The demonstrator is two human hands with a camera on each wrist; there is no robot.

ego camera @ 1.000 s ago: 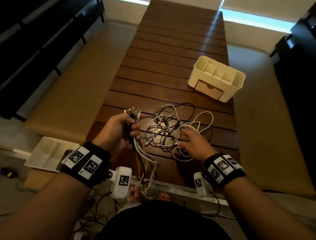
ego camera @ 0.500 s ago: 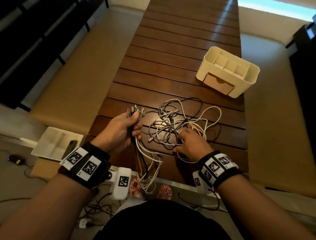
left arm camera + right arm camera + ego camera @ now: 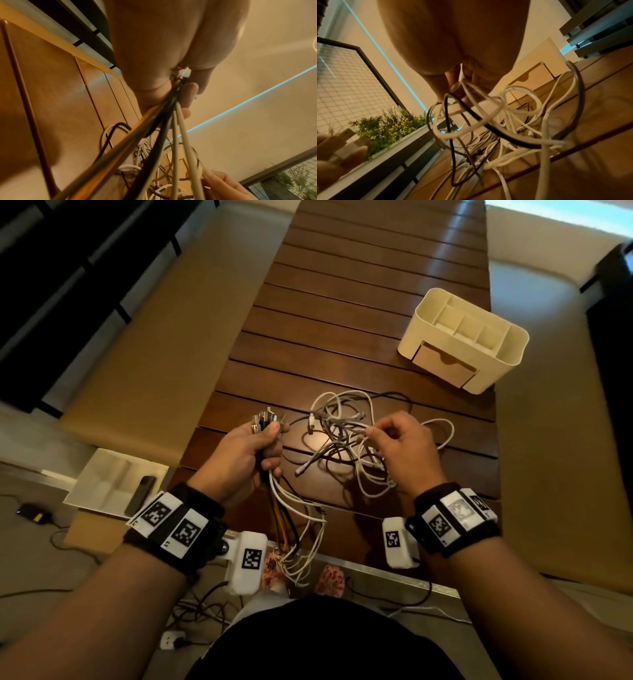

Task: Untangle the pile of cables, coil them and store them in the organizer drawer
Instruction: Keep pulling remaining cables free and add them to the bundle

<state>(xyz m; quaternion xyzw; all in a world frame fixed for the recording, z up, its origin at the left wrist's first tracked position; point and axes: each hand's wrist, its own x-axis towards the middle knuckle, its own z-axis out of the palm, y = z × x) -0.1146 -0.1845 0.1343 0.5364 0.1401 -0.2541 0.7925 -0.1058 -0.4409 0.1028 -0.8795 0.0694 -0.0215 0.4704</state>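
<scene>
The pile of cables (image 3: 346, 440) is a messy knot of white, grey and black loops on the wooden table (image 3: 342, 302), between the two hands. The left hand (image 3: 245, 453) is closed tight around a bunch of cable ends (image 3: 267, 421), whose plugs stick up above the fist while white, black and orange cords hang down below it. The right hand (image 3: 406, 453) pinches a white cable (image 3: 465, 86) lifted from the top of the pile. Past the right hand stands one cream organizer (image 3: 466, 340) with open, empty top slots and one drawer (image 3: 443, 364), closed.
</scene>
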